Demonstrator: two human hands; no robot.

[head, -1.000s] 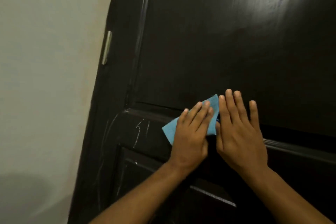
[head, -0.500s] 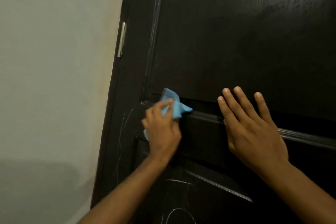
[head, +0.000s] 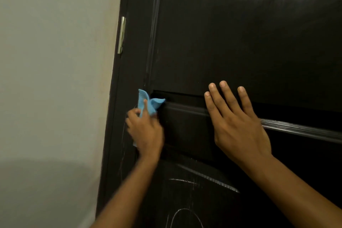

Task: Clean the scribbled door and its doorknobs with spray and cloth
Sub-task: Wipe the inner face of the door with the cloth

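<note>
Left hand (head: pixel 145 131) grips blue cloth (head: pixel 148 104) against door (head: pixel 240 42); right hand (head: pixel 238 126) rests flat, fingers straight.

Looks like a home interior — a dark brown paneled door (head: pixel 240 42) with raised molding, hung on a metal hinge (head: pixel 121 35) beside a plain pale painted wall (head: pixel 55 61). White chalk-like scribbles (head: pixel 185 216) on the lower panel — the sort of marks found in a lived-in house. Dim indoor light; no furniture in view.

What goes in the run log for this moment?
left hand: rubs blue cloth on door edge | right hand: flat on door | chalk scribbles: remain below
</note>
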